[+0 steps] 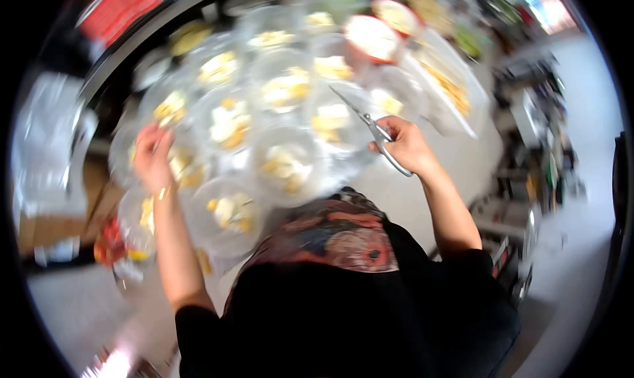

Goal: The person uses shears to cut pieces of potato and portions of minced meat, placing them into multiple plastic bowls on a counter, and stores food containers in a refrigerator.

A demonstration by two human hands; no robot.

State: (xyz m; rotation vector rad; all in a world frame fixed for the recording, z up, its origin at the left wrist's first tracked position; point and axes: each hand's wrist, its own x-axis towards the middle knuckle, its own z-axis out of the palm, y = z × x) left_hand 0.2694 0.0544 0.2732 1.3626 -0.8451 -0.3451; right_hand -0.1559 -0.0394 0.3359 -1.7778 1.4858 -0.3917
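My right hand [404, 143] is wrapped round the handles of metal scissors [379, 135], whose blades point up and left over the clear bowls. My left hand [153, 156] is raised over the bowls at the left, its fingers pinched together; anything between them is too blurred to make out. Many clear plastic bowls [318, 173] crowd the table, holding yellow and white food pieces [230, 123]. One such bowl [228, 246] stands nearest my body, on the left. The whole view is smeared by motion.
Red-rimmed bowls [372, 39] of pale food stand at the back. Beside them is a white tray [470, 87] with yellow strips. A red basket [125, 8] lies at far left, above plastic bags [46, 140]. Cluttered shelves [535, 120] line the right side.
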